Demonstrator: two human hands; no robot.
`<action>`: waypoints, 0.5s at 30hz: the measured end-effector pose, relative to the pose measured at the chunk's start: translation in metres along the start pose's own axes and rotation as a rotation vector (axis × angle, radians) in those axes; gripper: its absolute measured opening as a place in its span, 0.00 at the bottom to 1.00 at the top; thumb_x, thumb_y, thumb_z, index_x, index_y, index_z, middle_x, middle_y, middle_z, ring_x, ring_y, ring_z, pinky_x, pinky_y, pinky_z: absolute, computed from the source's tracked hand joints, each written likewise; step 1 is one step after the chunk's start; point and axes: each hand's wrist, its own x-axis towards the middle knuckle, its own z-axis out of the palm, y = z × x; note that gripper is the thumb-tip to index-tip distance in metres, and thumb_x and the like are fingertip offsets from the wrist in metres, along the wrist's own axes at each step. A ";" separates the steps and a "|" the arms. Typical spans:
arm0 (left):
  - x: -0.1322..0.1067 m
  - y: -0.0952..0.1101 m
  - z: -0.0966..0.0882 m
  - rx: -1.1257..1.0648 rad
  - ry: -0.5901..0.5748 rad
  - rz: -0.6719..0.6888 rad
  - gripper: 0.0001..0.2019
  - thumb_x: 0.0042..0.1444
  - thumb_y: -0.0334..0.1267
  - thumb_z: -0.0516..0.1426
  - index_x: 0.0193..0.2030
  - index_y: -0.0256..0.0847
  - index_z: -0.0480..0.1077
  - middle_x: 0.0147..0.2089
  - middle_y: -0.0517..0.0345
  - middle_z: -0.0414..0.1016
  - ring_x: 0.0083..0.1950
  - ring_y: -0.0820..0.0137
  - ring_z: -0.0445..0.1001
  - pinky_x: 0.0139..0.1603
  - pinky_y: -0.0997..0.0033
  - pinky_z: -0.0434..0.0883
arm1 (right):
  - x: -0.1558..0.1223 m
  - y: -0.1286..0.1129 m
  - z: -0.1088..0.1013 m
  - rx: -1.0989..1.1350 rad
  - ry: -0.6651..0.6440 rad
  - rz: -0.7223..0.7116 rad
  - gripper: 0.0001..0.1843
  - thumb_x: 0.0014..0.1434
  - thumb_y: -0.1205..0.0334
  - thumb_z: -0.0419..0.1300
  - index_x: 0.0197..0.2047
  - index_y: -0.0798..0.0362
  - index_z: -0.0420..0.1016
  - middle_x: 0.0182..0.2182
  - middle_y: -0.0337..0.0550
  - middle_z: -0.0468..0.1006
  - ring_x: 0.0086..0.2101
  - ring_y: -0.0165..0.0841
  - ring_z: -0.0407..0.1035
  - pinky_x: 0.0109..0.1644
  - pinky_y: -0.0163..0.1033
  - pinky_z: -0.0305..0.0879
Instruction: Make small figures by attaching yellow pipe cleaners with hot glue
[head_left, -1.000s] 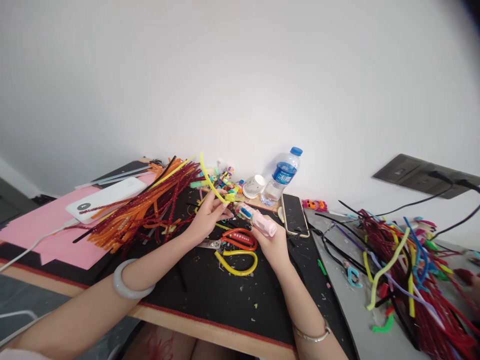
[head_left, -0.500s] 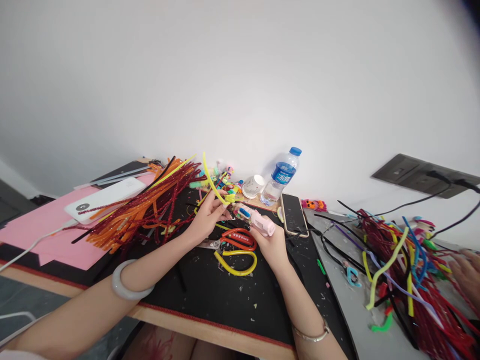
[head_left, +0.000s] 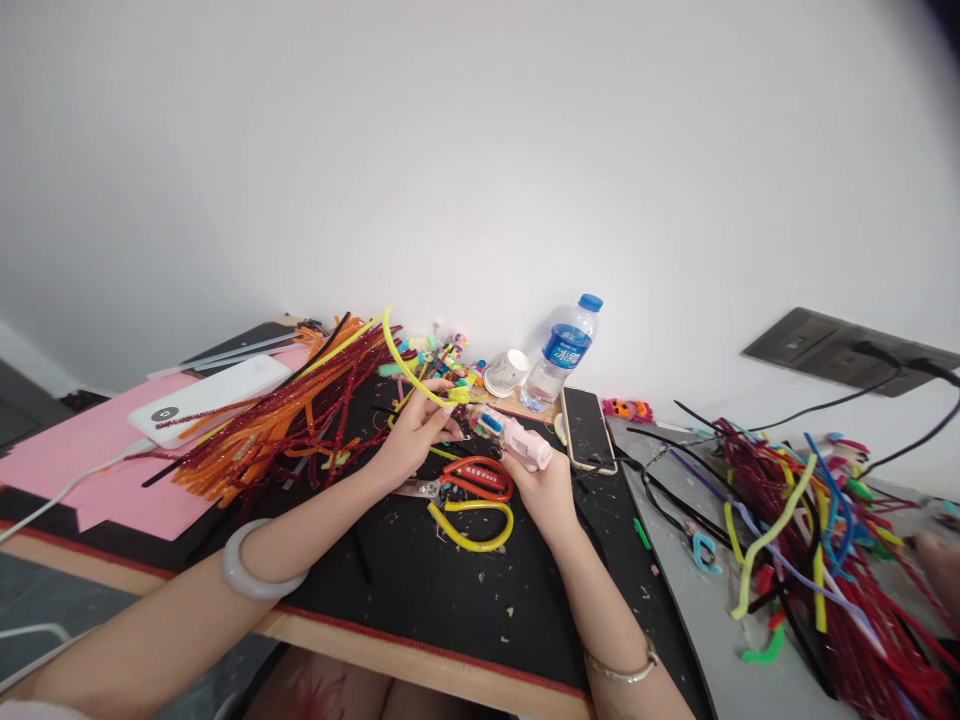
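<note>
Pinched in my left hand (head_left: 414, 432) is a yellow pipe cleaner (head_left: 401, 362), its free end curving up and to the left. A small yellow piece shows at its fingertips, its shape too small to tell. My right hand (head_left: 546, 492) is closed around a pink glue gun (head_left: 527, 445), with the nozzle end pointing left toward the left fingertips. I cannot tell whether the nozzle touches the yellow piece. Below both hands lie scissors (head_left: 480, 545) with one red and one yellow handle loop.
Red and orange pipe cleaners (head_left: 300, 410) lie on pink paper (head_left: 67, 440) at left, beside a white device (head_left: 210, 398). Behind are a paper cup (head_left: 506, 372), water bottle (head_left: 564, 352) and phone (head_left: 590, 430). Another person's hand (head_left: 939, 565) is by the right-hand pile (head_left: 825, 560).
The yellow pipe cleaner's free end has swung to the left. My hands have hardly moved. At the right edge, the other person's hand has shifted and is blurred.
</note>
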 end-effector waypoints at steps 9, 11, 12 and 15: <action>0.002 -0.004 -0.002 0.022 0.011 0.030 0.16 0.54 0.43 0.53 0.48 0.45 0.56 0.32 0.64 0.65 0.29 0.78 0.70 0.39 0.69 0.72 | 0.001 0.001 -0.002 -0.136 -0.001 0.008 0.10 0.54 0.56 0.56 0.36 0.53 0.70 0.30 0.41 0.76 0.29 0.33 0.69 0.34 0.35 0.62; 0.002 -0.004 -0.003 0.036 0.035 0.054 0.15 0.55 0.43 0.53 0.48 0.45 0.56 0.32 0.65 0.65 0.29 0.78 0.70 0.38 0.69 0.72 | 0.001 0.001 -0.004 -0.253 0.023 0.037 0.11 0.53 0.56 0.56 0.38 0.51 0.71 0.30 0.40 0.76 0.30 0.33 0.69 0.34 0.34 0.61; 0.002 -0.004 -0.003 0.045 0.050 0.068 0.15 0.55 0.43 0.53 0.47 0.45 0.56 0.32 0.65 0.65 0.29 0.78 0.70 0.38 0.69 0.72 | 0.002 0.001 -0.005 -0.328 0.037 0.058 0.11 0.54 0.56 0.56 0.39 0.50 0.71 0.31 0.40 0.76 0.31 0.34 0.70 0.34 0.34 0.60; 0.002 -0.003 -0.003 0.089 0.084 0.113 0.14 0.55 0.43 0.52 0.47 0.45 0.57 0.32 0.64 0.65 0.29 0.77 0.69 0.38 0.69 0.72 | 0.003 0.001 -0.009 -0.547 0.058 0.111 0.16 0.54 0.59 0.53 0.46 0.50 0.69 0.37 0.44 0.76 0.36 0.36 0.69 0.35 0.35 0.59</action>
